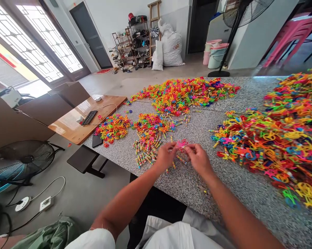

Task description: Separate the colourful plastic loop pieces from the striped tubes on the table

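Note:
Both hands meet over the speckled stone tabletop, pinching a small pink plastic piece between them. My left hand has its fingertips closed on the left side of it. From the other side my right hand grips it with thumb and fingers; its exact shape is partly covered. Under and beside the hands lie several short patterned tubes. Just beyond my left hand is a small heap of colourful plastic pieces, with another small heap to its left.
A large pile of colourful pieces with tubes spreads along the right. Another long pile lies at the back. At left are a wooden board with a black keyboard, a dark phone-like slab and a floor fan.

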Demonstrator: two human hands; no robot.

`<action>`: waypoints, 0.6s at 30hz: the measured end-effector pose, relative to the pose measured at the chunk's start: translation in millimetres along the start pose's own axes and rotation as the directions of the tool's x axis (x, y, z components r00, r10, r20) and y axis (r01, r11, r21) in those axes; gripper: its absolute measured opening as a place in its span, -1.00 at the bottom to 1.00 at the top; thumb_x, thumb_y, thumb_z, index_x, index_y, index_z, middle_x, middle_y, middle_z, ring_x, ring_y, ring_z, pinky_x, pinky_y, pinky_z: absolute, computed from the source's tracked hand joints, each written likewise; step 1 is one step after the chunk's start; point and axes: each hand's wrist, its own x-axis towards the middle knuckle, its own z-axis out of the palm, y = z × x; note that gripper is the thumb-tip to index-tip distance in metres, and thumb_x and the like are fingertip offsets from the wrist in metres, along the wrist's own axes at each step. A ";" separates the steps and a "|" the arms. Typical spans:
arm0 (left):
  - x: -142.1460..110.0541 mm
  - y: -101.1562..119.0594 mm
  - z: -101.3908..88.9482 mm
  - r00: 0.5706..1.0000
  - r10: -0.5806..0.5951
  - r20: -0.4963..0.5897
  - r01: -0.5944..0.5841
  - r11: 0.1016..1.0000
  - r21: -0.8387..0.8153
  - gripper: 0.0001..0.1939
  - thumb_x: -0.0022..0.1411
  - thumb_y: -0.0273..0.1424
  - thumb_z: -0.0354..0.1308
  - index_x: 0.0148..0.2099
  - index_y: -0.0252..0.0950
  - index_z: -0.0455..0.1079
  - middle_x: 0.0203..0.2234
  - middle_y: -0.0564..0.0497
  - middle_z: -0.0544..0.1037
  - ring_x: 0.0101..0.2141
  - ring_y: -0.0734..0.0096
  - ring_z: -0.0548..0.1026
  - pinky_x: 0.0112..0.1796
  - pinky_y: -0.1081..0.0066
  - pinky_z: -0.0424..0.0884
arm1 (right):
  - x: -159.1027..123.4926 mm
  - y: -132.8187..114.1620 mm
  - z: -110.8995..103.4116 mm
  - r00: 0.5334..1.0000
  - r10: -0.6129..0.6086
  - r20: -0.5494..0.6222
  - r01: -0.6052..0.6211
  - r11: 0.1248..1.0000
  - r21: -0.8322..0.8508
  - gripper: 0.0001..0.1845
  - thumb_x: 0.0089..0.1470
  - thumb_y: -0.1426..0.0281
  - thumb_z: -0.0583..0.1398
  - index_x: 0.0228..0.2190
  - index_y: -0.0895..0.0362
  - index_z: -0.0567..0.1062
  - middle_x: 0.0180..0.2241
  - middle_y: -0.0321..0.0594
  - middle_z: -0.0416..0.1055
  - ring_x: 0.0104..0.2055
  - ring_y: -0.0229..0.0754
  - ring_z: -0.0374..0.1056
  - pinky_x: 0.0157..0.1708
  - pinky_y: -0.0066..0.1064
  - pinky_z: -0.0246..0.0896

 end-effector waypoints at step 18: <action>91.1 -54.6 -134.5 0.962 0.166 0.214 -0.270 0.519 0.811 -0.65 0.32 -0.29 0.09 0.08 -0.28 0.47 0.07 -0.18 0.46 0.08 0.10 0.39 0.16 0.15 0.29 | -25.5 24.1 32.7 0.947 -0.069 0.315 0.307 0.491 -0.815 -0.87 0.28 0.37 0.12 -0.21 0.10 0.48 -0.15 -0.09 0.45 -0.23 -0.09 0.45 -0.30 -0.35 0.18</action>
